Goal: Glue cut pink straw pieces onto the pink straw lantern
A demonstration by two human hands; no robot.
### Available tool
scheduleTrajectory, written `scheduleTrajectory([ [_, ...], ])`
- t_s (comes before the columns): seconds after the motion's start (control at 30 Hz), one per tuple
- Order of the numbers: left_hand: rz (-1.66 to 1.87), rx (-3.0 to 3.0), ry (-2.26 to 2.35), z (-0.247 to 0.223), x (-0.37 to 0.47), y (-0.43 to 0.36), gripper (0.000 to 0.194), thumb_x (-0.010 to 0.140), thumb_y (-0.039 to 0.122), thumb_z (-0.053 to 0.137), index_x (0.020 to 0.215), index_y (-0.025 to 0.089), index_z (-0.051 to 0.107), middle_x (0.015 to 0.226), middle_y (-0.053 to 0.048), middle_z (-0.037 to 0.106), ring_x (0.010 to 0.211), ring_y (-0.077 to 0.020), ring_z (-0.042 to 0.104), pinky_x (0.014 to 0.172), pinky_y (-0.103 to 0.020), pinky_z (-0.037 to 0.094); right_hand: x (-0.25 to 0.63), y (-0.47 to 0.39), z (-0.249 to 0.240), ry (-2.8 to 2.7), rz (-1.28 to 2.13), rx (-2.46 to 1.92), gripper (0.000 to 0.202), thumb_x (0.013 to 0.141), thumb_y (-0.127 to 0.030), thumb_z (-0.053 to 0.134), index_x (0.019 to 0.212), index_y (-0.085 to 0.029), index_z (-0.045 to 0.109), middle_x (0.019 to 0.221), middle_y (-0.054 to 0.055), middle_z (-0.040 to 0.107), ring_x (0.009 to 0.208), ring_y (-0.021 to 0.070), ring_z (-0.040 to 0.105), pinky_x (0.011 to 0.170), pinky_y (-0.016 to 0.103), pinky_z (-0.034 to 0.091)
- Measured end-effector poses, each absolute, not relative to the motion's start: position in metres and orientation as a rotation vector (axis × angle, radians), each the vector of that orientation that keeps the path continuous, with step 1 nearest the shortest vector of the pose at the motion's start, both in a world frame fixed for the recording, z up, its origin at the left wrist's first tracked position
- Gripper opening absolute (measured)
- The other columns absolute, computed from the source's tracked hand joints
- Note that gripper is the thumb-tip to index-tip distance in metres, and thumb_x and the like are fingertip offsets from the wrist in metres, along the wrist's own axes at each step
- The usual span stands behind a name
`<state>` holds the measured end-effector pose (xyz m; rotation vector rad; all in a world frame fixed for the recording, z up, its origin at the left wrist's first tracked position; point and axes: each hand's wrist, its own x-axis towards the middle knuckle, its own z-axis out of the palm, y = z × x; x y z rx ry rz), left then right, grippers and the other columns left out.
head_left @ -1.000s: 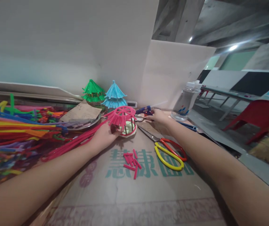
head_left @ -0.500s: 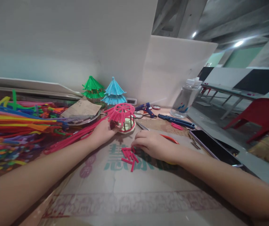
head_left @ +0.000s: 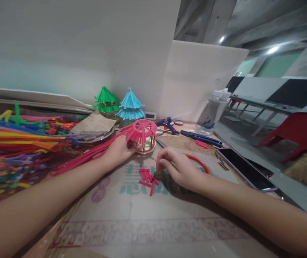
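Observation:
My left hand (head_left: 119,151) grips the near left side of a small pink pavilion model (head_left: 143,133), which has a spoked round roof, dark posts and a pale base. In my right hand (head_left: 178,166), thumb and forefinger pinch a short pink pipe cleaner piece (head_left: 157,161) that barely shows. Several more cut pink pieces (head_left: 148,178) lie in a loose pile on the cardboard (head_left: 110,211), just left of that hand. Scissors with an orange handle (head_left: 203,164) lie partly hidden behind my right hand. Long pink pipe cleaners (head_left: 86,157) stretch beside my left forearm.
Green (head_left: 105,100) and blue (head_left: 130,105) pavilion models stand at the back. A glue gun (head_left: 169,126), a dark blue tool (head_left: 200,138), a water bottle (head_left: 212,113) and a phone (head_left: 246,168) are on the right. Colourful pipe cleaners (head_left: 21,143) fill the left side.
My right hand has lifted from the pink pile with a piece pinched in its fingers, uncovering more of the orange handle. The pink pavilion has shifted slightly right in my left hand.

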<state>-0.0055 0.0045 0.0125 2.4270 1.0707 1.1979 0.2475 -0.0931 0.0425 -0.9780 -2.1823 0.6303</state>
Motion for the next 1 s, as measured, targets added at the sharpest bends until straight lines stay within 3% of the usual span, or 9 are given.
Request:
scheduleTrajectory([
  [0.17,1.053,2.504,1.215,0.013,-0.006,0.003,0.034,0.092,0.047,0.067,0.112,0.019,0.069,0.114,-0.013,0.073,0.112,-0.0318,0.068,0.102,-0.045,0.053,0.239,-0.097,0.045,-1.775,1.064,-0.874,0.011,0.103,-0.03,0.056,0.095,-0.023,0.054,0.082,0.0,0.072,0.074,0.0147,0.072,0.073,0.03,0.059],
  [0.4,0.754,2.661,1.48,0.018,-0.008,-0.001,0.042,0.09,0.057,0.068,0.103,0.018,0.067,0.104,-0.014,0.072,0.101,-0.0325,0.068,0.091,-0.042,0.052,0.24,-0.089,0.042,-1.66,1.129,-0.869,0.024,0.098,-0.043,0.067,0.093,-0.022,0.056,0.08,0.0,0.073,0.072,0.0138,0.072,0.075,0.033,0.062],
  [0.5,0.563,2.788,1.549,0.023,-0.015,-0.015,0.034,0.088,0.052,0.069,0.094,0.019,0.068,0.098,-0.014,0.074,0.096,-0.0339,0.069,0.087,-0.042,0.051,0.242,-0.085,0.038,-1.619,1.119,-0.887,0.028,0.096,-0.046,0.069,0.094,-0.022,0.055,0.081,0.0,0.073,0.073,0.0143,0.072,0.076,0.034,0.063],
  [0.57,0.569,2.937,1.573,0.032,-0.016,-0.033,0.027,0.083,0.046,0.075,0.09,0.02,0.069,0.095,-0.014,0.075,0.095,-0.0365,0.069,0.089,-0.045,0.049,0.243,-0.083,0.036,-1.609,1.129,-0.894,0.029,0.095,-0.048,0.069,0.095,-0.023,0.055,0.082,0.0,0.074,0.074,0.0145,0.073,0.075,0.034,0.063],
  [0.63,0.602,3.005,1.55,0.045,-0.012,-0.056,0.021,0.086,0.041,0.071,0.082,0.021,0.069,0.08,-0.013,0.072,0.08,-0.0343,0.067,0.083,-0.045,0.047,0.243,-0.084,0.036,-1.616,1.151,-0.885,0.03,0.095,-0.048,0.07,0.095,-0.023,0.055,0.082,0.0,0.073,0.074,0.0145,0.073,0.076,0.034,0.063],
  [0.7,0.711,2.948,1.404,0.059,-0.004,-0.077,0.026,0.094,0.048,0.062,0.096,0.023,0.072,0.08,-0.009,0.073,0.071,-0.031,0.065,0.073,-0.041,0.045,0.242,-0.087,0.036,-1.637,1.162,-0.867,0.03,0.096,-0.049,0.069,0.095,-0.023,0.055,0.082,0.0,0.073,0.075,0.0145,0.073,0.078,0.035,0.063],
  [0.77,0.835,2.81,1.242,0.067,0.006,-0.09,0.027,0.097,0.049,0.06,0.107,0.027,0.073,0.092,-0.008,0.076,0.078,-0.0285,0.068,0.069,-0.036,0.043,0.241,-0.09,0.038,-1.666,1.155,-0.846,0.029,0.097,-0.048,0.068,0.095,-0.022,0.056,0.082,0.0,0.073,0.075,0.0149,0.073,0.078,0.035,0.063],
  [1.0,0.866,2.658,1.047,0.046,0.019,-0.077,0.033,0.106,0.039,0.045,0.09,0.022,0.068,0.085,-0.004,0.069,0.079,-0.0207,0.063,0.071,-0.032,0.045,0.239,-0.095,0.037,-1.731,1.144,-0.84,0.026,0.097,-0.046,0.067,0.094,-0.022,0.056,0.083,0.001,0.073,0.076,0.0153,0.072,0.076,0.033,0.06],
])
